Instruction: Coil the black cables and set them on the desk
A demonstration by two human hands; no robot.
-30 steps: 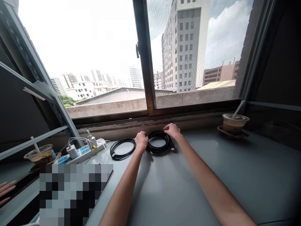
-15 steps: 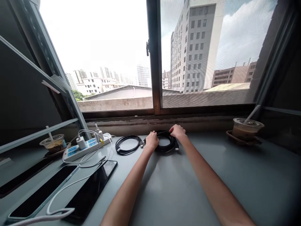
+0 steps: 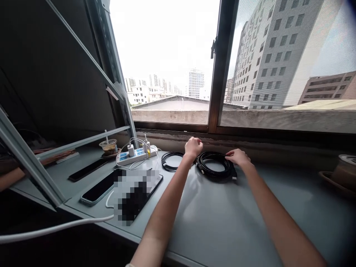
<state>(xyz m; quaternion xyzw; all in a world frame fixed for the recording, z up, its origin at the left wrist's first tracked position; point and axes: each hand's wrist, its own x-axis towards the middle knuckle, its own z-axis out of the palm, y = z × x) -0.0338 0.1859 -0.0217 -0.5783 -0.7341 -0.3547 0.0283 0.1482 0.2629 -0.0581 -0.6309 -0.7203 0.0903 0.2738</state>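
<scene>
A thick coil of black cable (image 3: 214,167) lies on the grey table (image 3: 222,218) below the window. My right hand (image 3: 237,157) rests on the coil's right rim, fingers curled over it. My left hand (image 3: 193,146) hovers just above and to the left of that coil, fingers curled in a loose fist; whether it holds anything I cannot make out. A thinner black cable coil (image 3: 171,161) lies to the left of my left hand.
A white power strip (image 3: 135,155) with chargers stands at the back left. Two phones (image 3: 100,188) and a third one (image 3: 86,170) lie left of the coils, with a white cord (image 3: 55,228). An iced drink (image 3: 109,147) sits far left, another cup (image 3: 343,170) at the right edge. A metal frame post (image 3: 27,163) crosses the left.
The view has swung to the left. My left hand has lifted off the thick coil's left rim; my right hand has slid from the far rim to the right rim.
</scene>
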